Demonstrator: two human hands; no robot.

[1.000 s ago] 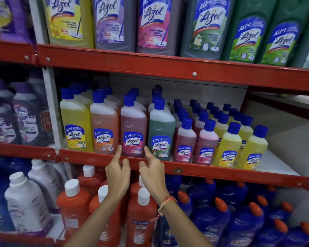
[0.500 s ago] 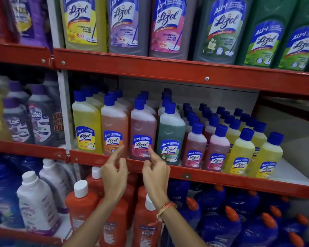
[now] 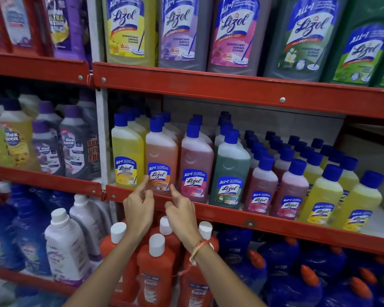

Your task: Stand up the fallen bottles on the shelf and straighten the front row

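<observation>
Both hands raised to the orange bottle [image 3: 161, 160], upright in the front row on the red shelf [image 3: 231, 214] between the yellow bottle [image 3: 126, 156] and pink bottle [image 3: 195, 165]. Left hand [image 3: 139, 209] and right hand [image 3: 182, 214] loosely curled, grasping nothing (forefingers at the label's lower corners).

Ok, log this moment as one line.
stage: straightening front row | left hand: open, fingertips at orange bottle label | right hand: open, beside it | fallen bottles: none visible

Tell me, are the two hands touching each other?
Apart. The head view shows red shelf edge between the left hand and right hand.
</observation>
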